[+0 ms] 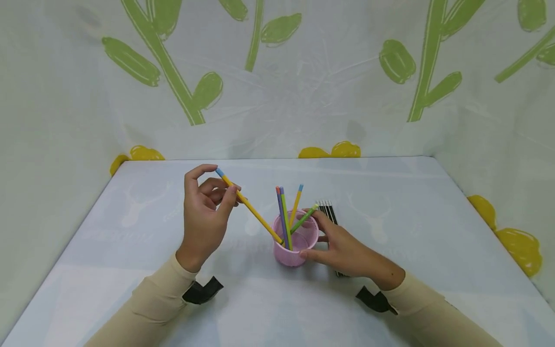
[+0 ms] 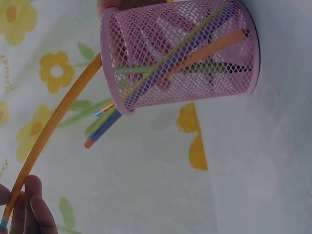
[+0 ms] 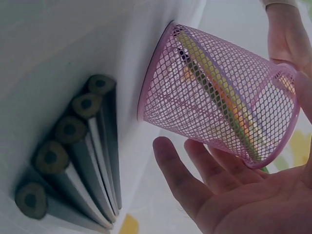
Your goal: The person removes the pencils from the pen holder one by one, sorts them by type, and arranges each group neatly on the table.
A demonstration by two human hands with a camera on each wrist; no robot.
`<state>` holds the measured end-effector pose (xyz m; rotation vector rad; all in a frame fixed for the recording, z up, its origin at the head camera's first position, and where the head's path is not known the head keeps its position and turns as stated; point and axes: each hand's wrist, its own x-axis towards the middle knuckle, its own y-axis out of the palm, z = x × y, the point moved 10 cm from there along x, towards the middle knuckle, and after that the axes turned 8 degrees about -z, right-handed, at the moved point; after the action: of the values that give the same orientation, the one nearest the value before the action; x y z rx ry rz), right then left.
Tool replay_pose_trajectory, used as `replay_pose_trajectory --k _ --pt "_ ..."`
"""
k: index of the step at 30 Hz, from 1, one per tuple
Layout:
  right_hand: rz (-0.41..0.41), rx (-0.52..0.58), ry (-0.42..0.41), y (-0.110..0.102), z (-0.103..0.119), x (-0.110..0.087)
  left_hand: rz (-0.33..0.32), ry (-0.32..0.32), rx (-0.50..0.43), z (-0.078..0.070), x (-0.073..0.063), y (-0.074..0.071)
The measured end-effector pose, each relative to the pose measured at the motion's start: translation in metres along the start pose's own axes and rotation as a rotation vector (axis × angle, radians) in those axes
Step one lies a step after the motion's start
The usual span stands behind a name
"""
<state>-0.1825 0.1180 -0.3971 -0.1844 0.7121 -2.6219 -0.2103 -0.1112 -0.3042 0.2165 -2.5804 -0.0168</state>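
Note:
My left hand (image 1: 207,207) pinches a yellow pencil (image 1: 256,212) with a blue end. The pencil slants down to the right, its lower end at the near rim of a pink mesh pencil cup (image 1: 289,259). Several coloured pencils (image 2: 168,61) in purple, green and orange lean inside the upright cup. Around the cup's right side my right hand (image 1: 347,250) holds it, thumb near the front rim and fingers toward the back. In the right wrist view those fingers (image 3: 178,170) spread along the mesh. Part of the right hand's fingers is hidden behind the cup in the head view.
Several black pencils (image 1: 328,212) lie side by side on the pale table (image 1: 277,308), partly under the right hand in the head view. The right wrist view shows their blunt ends (image 3: 51,156). A white wall (image 1: 303,106) with painted green leaves stands behind the table.

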Motion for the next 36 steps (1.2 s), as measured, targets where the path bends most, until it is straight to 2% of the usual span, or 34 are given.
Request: replay_pose_trajectory --k 10,14,17,22,31,36 --pt "-0.009 -0.017 -0.015 -0.002 -0.001 0.0 -0.04 -0.069 -0.098 0.01 0.006 -0.01" --pt "-0.018 -0.022 -0.016 -0.003 -0.002 0.001 -0.008 -0.119 -0.051 0.02 0.005 -0.006" --pt "-0.024 -0.019 -0.016 -0.003 -0.002 0.001 0.057 -0.159 0.039 0.031 0.001 0.001" --pt "-0.032 -0.021 -0.014 -0.003 -0.002 0.0 0.224 -0.227 0.192 0.053 -0.008 0.017" --pt "-0.02 -0.01 -0.003 -0.002 -0.003 -0.001 0.442 -0.444 0.31 0.105 -0.025 0.031" --pt "-0.027 -0.025 -0.001 -0.003 -0.003 0.001 0.54 -0.522 0.387 0.128 -0.028 0.04"
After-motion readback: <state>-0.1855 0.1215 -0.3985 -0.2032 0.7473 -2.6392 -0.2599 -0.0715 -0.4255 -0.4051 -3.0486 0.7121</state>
